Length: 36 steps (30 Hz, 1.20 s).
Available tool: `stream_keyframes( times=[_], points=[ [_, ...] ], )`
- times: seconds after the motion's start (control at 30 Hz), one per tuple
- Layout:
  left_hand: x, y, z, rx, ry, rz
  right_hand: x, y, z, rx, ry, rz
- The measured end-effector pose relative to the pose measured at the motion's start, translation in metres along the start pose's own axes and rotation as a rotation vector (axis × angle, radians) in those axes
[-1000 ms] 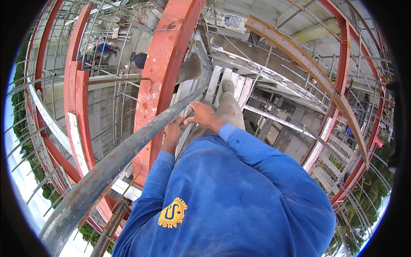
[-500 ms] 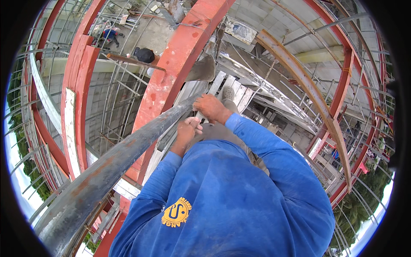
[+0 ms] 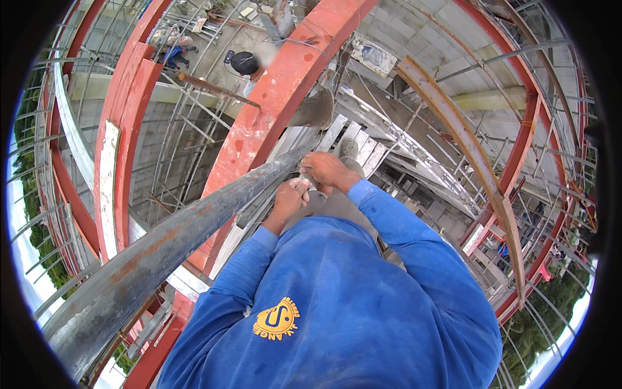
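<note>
Pipe (image 3: 188,227), grey with rust spots, starts low on the left, close to the eye, and runs up to where the hands are. Beside it is the blue shirt (image 3: 363,311) of the person at work.

Past the shirt, the left hand (image 3: 288,200) is curled up, thumb and fingers almost closed. The right hand (image 3: 324,170) is a bit farther off, fingers bent, right by the side of the pipe. There may be a small thing between them, but I cannot tell what it is, or if each hand has hold of it. I also cannot tell if the right fingers touch the pipe.

A second ago, both hands met close to the pipe. Now the left one is lower and a bit off it, and the right one is near the pipe's far part. To me this looks like small finger work next to the pipe, and it seems to be only partway done.

Beyond the hands are a foot (image 3: 348,149) and pale boards (image 3: 372,155). A red beam (image 3: 272,104) slants past on the left. Behind it, a helper's black cap (image 3: 245,63) shows more clearly than a second ago. Trees (image 3: 554,311) are far off, low on the right.
</note>
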State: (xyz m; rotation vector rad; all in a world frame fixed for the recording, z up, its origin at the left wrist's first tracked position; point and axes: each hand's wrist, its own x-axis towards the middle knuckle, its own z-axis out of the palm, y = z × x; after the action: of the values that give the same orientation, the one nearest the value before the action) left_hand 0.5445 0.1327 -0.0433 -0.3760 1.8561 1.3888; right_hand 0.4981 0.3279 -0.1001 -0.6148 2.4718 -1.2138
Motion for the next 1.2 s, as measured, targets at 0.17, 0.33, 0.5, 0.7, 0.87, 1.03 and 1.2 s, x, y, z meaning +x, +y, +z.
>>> stream_keyframes(
  times=[0.17,0.33,0.5,0.7,0.87,1.03,1.2],
  points=[
    [0.002,-0.012,-0.007,0.210,0.130,-0.040,-0.005,-0.003,-0.010,-0.026,-0.075,0.013],
    [0.007,-0.036,-0.025,0.410,0.236,0.127,-0.004,-0.002,-0.006,-0.053,-0.021,-0.016],
    [0.041,-0.067,-0.036,0.633,0.418,0.459,0.001,-0.015,-0.012,-0.101,-0.048,0.060],
    [0.075,-0.114,-0.037,0.686,0.452,0.335,-0.001,-0.031,-0.015,-0.083,0.024,0.060],
    [0.045,-0.056,-0.020,-0.077,0.093,-0.165,-0.006,-0.019,-0.001,-0.080,0.083,0.052],
    [0.043,-0.024,-0.006,-0.475,-0.082,0.008,-0.007,-0.023,-0.001,-0.074,0.112,-0.037],
    [0.062,-0.050,0.005,-0.623,-0.101,0.036,-0.018,-0.017,-0.005,-0.010,0.095,0.030]
  ],
)
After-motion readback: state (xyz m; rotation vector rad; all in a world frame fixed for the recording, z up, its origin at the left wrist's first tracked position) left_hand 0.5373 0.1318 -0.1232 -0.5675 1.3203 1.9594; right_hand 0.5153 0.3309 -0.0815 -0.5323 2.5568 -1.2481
